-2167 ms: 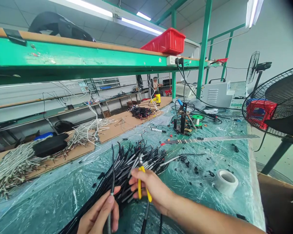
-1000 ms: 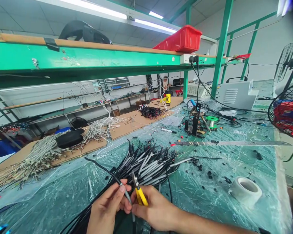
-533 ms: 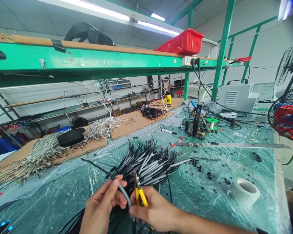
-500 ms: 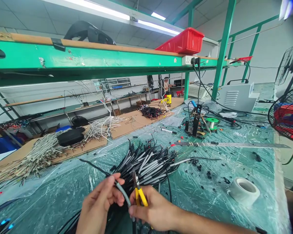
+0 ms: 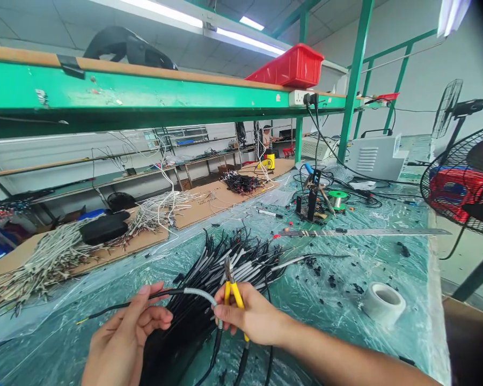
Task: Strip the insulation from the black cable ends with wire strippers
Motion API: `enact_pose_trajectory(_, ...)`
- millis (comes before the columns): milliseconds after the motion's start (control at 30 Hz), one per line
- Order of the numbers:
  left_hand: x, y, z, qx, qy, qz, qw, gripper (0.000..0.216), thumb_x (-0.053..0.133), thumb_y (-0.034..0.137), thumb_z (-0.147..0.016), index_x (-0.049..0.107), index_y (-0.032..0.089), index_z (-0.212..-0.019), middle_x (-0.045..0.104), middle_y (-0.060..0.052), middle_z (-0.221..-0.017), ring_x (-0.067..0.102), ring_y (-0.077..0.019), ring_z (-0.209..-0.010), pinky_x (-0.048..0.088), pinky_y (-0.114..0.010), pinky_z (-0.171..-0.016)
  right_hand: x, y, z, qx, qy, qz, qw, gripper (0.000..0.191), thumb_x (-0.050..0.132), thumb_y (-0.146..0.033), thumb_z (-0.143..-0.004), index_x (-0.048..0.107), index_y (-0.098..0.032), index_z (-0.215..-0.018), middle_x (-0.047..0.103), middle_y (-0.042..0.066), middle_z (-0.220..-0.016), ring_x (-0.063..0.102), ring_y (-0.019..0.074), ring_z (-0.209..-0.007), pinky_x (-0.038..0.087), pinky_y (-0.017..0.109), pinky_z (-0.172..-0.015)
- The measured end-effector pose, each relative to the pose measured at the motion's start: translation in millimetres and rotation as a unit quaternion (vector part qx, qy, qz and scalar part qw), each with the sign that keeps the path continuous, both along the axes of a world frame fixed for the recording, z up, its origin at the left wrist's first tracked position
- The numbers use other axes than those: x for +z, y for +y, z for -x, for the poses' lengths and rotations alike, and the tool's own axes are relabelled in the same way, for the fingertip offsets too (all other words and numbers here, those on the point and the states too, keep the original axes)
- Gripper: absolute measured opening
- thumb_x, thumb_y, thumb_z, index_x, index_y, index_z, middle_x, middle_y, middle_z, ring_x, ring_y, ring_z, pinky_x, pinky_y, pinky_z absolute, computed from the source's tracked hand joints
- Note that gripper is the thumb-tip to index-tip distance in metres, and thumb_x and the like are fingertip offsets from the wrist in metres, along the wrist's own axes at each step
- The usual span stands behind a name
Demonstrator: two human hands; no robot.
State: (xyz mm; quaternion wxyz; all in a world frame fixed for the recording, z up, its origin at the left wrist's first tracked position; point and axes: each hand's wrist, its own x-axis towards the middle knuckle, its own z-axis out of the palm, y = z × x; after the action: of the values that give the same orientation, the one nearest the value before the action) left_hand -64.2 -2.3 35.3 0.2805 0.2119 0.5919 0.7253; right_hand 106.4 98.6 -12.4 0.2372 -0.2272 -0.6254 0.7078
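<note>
My left hand (image 5: 134,327) pinches a black cable (image 5: 172,292), whose thin end with a yellow tip sticks out to the left. Grey corrugated sleeving (image 5: 201,294) covers the middle of that cable and bends down into my right hand (image 5: 251,316). Thumb and fingers of my right hand grip the sleeving while the same hand also holds yellow-handled cutting pliers (image 5: 233,289), jaws pointing up. Behind both hands lies a heap of black cables with grey sleeves (image 5: 241,262). The fingertips of my right hand are partly hidden.
A roll of clear tape (image 5: 383,303) sits at right, near black scraps. Behind it are a steel ruler (image 5: 366,232), a marker (image 5: 270,213), a black stand (image 5: 310,198) and a green solder spool (image 5: 338,199). White wire bundles (image 5: 52,257) lie on cardboard; a fan (image 5: 467,177) stands right.
My left hand has slid left and down along the cable, away from my right hand, and more black cable shows between them. The view has shifted slightly right.
</note>
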Motion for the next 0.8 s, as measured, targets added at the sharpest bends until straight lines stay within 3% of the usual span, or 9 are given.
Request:
enact_pose_trajectory(400,-0.4,0.2,1.9,-0.009,-0.008,-0.004,1.0,0.04,0.087,0.044,-0.051,0.074,0.014,-0.074,0.075,-0.004,-0.085,0.065,-0.0154,-0.057,0.057,-0.023,-0.049,-0.3,-2.8,2.3,0.02,0.012,-0.001,1.0,0.017,0.068,-0.025,-0.074,0.055,-0.017,-0.082,0.055,-0.004,-0.064,0.047,0.0086,-0.054,0.039,0.022,-0.053)
enact_pose_trajectory(800,-7.1,-2.4,-15.2,-0.041,-0.007,0.039,0.998,0.052,0.089,0.048,-0.046,0.075,0.012,-0.081,0.078,-0.011,-0.086,0.071,-0.0217,-0.068,0.062,-0.026,-0.06,-2.9,-13.6,1.1,-0.034,0.053,-0.128,0.99,0.014,0.064,-0.019,-0.075,0.057,-0.018,-0.087,0.049,-0.005,-0.068,0.042,0.0088,-0.057,0.036,0.021,-0.054)
